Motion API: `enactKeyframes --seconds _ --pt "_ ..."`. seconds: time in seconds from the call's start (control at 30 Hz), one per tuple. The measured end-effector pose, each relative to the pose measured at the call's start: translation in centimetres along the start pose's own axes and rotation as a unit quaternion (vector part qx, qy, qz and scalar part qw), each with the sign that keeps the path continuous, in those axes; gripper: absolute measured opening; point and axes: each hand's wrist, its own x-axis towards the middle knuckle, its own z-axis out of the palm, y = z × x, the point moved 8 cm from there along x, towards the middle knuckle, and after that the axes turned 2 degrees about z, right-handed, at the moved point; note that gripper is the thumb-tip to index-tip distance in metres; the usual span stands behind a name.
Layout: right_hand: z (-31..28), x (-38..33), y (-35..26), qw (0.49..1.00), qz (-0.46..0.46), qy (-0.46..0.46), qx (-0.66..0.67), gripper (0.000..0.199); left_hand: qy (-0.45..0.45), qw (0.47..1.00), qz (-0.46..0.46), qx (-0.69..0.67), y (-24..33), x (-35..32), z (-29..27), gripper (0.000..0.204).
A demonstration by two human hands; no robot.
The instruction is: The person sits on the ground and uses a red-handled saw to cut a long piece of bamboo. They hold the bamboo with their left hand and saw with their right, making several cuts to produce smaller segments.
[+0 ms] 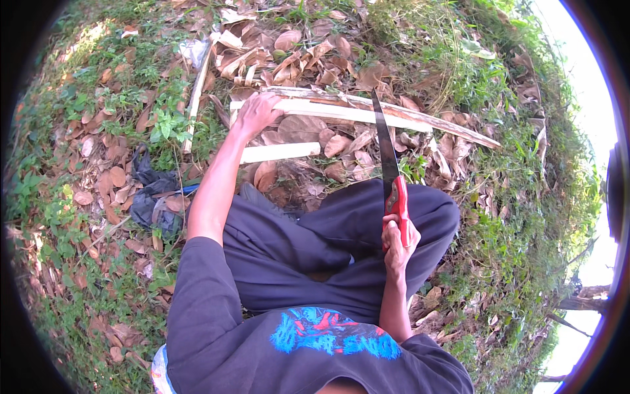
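Saw (390, 167) points outward from the right grip (399, 241), wrapped round its handle (403, 203); the blade (384, 138) overlaps the strip (341, 112), whose right end juts past. The left grip (258, 113) covers the strip's left part, closure unclear. Leaves (337, 146) spread between grips; nearside of the left: short piece (281, 152), bag (149, 213).

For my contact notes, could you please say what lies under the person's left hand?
A pale wooden strip emerges from under the left hand; the part directly beneath is covered.
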Motion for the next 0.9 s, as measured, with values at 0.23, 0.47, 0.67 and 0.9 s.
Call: enactKeyframes --seconds 0.23,0.47,0.67,0.9 --pt "0.6 0.6 0.9 0.999 -0.013 -0.025 0.028 0.017 -0.020 0.984 -0.068 0.163 -5.9 -0.9 2.0 0.036" --pt "0.8 1.0 1.7 1.000 -0.010 -0.021 0.021 0.015 -0.004 0.966 -0.127 0.225 -4.4 -2.3 2.9 0.043" --pt "0.7 0.7 1.9 0.997 0.004 -0.031 0.073 0.015 -0.005 0.992 -0.074 0.099 -3.9 -3.6 1.1 0.037" --pt "0.1 0.8 1.5 0.995 -0.025 -0.018 0.096 0.015 -0.097 0.991 -0.092 -0.020 -2.3 -5.0 -0.7 0.043"
